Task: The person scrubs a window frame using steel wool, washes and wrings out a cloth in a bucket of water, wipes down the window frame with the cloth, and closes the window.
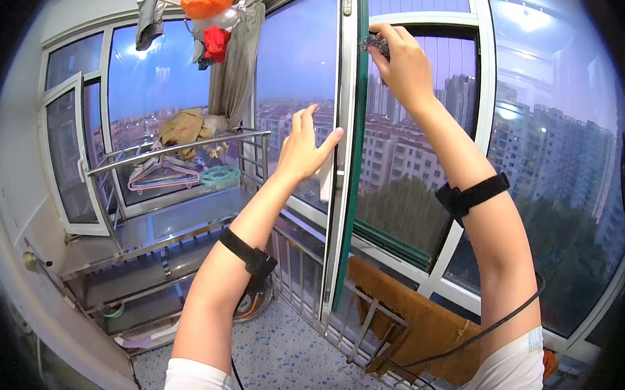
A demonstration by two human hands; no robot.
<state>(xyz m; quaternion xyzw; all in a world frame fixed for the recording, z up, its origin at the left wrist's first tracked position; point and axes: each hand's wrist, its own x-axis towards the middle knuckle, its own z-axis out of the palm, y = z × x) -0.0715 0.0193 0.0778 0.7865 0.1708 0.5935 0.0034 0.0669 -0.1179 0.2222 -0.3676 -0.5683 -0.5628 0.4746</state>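
Both raised, left hand (302,151) loosely spread and empty, right hand (406,64) higher, fingers pinching dark wad (376,45)

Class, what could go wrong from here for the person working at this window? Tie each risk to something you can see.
The dark, crumpled pad in the right hand might drop, since it seems pinched mainly by the fingertips. The black cable near the right arm could snag on the metal bars below. The left hand might be knocked against the white frame close by.
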